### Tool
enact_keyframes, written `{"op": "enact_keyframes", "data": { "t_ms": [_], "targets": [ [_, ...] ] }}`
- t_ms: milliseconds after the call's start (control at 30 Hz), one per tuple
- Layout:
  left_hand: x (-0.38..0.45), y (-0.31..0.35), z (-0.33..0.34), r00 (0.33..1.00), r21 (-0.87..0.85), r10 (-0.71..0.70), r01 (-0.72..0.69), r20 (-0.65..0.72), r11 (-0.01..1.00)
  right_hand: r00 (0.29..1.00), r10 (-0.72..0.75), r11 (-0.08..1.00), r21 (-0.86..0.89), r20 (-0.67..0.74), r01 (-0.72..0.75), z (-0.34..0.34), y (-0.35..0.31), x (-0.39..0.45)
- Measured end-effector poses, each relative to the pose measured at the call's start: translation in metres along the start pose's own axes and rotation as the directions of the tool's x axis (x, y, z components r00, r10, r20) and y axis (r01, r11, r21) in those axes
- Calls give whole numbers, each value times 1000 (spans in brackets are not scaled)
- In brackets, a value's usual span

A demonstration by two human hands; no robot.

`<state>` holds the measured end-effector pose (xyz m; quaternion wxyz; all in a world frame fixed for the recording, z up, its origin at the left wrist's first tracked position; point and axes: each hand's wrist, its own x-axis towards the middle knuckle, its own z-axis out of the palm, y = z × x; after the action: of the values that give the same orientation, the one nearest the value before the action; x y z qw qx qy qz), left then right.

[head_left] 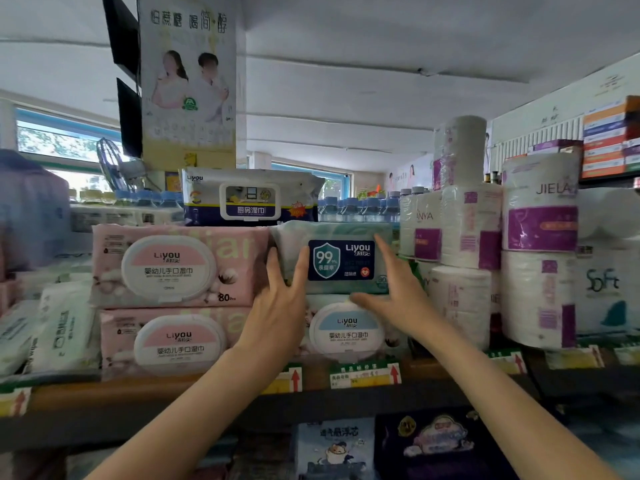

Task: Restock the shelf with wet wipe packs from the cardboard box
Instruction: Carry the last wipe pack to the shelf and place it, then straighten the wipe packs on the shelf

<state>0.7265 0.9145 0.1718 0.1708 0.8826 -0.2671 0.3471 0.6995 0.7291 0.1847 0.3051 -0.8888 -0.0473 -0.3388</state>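
A pale green wet wipe pack (pixel 341 259) with a dark blue "99%" label lies on top of a blue-lidded wipe pack (pixel 346 332) on the shelf (pixel 214 388). My left hand (pixel 280 303) presses its straight fingers against the green pack's left front. My right hand (pixel 394 289) touches its right front, thumb under the lower edge. Two pink wipe packs (pixel 169 268) are stacked to the left, with a navy and white kitchen wipe pack (pixel 249 199) on top. The cardboard box is out of view.
Wrapped toilet paper rolls (pixel 464 230) stand close to the right of the green pack, with larger rolls (pixel 540 251) beyond. White tissue packs (pixel 62 327) lie at the left. Price tags (pixel 365 375) line the shelf edge. More goods sit on the lower shelf (pixel 426 445).
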Motion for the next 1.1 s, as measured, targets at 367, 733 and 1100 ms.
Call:
{"op": "enact_keyframes", "data": {
  "t_ms": [367,733,1100],
  "targets": [
    [5,11,-3,997,226,-63,53,36,973,991,-69,996,-57,-119,62,10,-2,-9],
    [2,-25,-22,896,277,287,-196,-339,941,918,-180,966,-238,-352,98,-9,-5,-5],
    [-22,-155,-82,973,-46,-97,89,-210,995,829,-535,685,-490,163,539,87,-135,12]
  ]
}}
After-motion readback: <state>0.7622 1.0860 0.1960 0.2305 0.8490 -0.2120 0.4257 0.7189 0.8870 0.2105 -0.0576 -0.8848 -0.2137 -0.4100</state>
